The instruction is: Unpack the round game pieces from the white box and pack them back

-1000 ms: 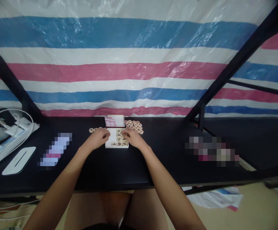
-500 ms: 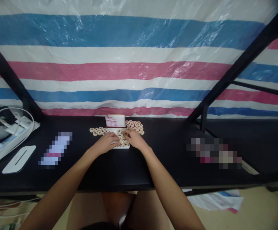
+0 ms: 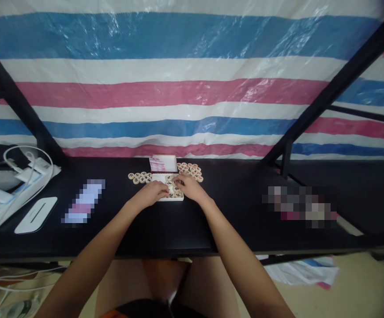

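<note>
A small white box (image 3: 178, 198) lies on the black table (image 3: 165, 225), with round wooden game pieces (image 3: 173, 189) packed inside. My left hand (image 3: 152, 193) rests over the box's left half, fingers curled down onto the pieces. My right hand (image 3: 188, 186) lies at the box's right side, fingertips pinched on a piece in it. A few loose pieces with dark marks (image 3: 139, 177) sit left of the box. A cluster of red-marked pieces (image 3: 190, 170) sits behind it on the right. The box's lid (image 3: 163, 164), white with red print, lies just behind.
At the left lie a white flat device (image 3: 35, 214), a white cable loop (image 3: 23, 167) and white boxes. Blurred patches mark objects at the left (image 3: 83, 201) and right (image 3: 299, 206). A striped plastic sheet (image 3: 178, 88) hangs behind. Black frame bars (image 3: 327, 84) slant at both sides.
My left hand has moved from the box's left edge to over its pieces. My right hand has barely shifted. The view has drifted slightly.
</note>
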A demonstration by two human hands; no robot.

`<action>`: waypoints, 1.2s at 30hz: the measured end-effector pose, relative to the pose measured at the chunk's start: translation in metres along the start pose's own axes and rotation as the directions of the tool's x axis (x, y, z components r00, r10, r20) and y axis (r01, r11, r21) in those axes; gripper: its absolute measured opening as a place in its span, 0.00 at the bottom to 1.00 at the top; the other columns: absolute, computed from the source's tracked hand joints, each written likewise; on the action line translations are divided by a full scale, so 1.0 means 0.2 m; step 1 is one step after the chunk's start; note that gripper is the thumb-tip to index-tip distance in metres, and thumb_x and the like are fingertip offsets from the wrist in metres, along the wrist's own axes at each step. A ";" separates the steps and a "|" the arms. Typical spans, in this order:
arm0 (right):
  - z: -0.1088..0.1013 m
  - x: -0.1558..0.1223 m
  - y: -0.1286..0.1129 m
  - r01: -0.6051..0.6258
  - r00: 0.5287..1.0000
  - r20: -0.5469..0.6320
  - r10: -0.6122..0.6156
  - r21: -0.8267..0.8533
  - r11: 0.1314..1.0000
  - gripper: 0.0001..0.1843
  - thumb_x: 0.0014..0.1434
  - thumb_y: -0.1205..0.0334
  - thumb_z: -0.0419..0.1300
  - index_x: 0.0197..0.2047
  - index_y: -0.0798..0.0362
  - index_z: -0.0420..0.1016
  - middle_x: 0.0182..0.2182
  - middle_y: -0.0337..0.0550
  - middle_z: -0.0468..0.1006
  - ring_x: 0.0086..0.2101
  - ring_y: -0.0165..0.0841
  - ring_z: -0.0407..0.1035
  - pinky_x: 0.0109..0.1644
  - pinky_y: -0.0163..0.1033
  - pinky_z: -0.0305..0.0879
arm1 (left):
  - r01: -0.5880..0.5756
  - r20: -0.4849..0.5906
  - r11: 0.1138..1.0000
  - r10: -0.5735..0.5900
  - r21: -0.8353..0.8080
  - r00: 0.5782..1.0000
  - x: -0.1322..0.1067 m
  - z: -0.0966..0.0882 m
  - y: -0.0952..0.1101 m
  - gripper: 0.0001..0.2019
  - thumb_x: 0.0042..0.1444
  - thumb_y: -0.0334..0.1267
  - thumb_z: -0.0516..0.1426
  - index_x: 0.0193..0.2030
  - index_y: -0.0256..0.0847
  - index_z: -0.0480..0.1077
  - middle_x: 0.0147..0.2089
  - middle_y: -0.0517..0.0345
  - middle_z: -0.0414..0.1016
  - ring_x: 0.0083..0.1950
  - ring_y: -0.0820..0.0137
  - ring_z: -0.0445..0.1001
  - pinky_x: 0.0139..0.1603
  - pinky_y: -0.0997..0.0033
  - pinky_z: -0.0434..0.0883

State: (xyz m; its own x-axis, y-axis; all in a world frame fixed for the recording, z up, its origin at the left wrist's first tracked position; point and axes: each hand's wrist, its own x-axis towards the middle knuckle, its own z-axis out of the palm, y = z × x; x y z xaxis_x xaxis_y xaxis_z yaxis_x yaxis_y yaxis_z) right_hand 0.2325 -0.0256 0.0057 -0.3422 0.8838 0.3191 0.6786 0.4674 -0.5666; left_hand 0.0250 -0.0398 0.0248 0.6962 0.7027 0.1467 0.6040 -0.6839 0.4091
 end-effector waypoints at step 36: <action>0.00 0.00 0.00 0.020 1.000 0.008 -0.021 0.022 1.000 0.09 0.59 0.70 0.55 0.39 0.54 0.77 0.34 0.42 0.71 0.33 0.30 0.64 0.46 0.38 0.60 | 0.557 -0.007 0.823 -0.561 -0.113 0.827 -0.29 -0.41 -0.28 0.16 0.45 0.50 0.57 0.35 0.42 0.74 0.32 0.59 0.78 0.35 0.66 0.74 0.34 0.74 0.67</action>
State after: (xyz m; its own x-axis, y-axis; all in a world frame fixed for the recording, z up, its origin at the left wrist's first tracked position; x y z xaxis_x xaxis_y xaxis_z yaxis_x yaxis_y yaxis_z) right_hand 0.2321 -0.0260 0.0051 -0.3615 0.8741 0.3245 0.6568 0.4858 -0.5767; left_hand -0.0804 -0.0257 0.0674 0.2342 0.9669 -0.1017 0.8410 -0.1490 0.5201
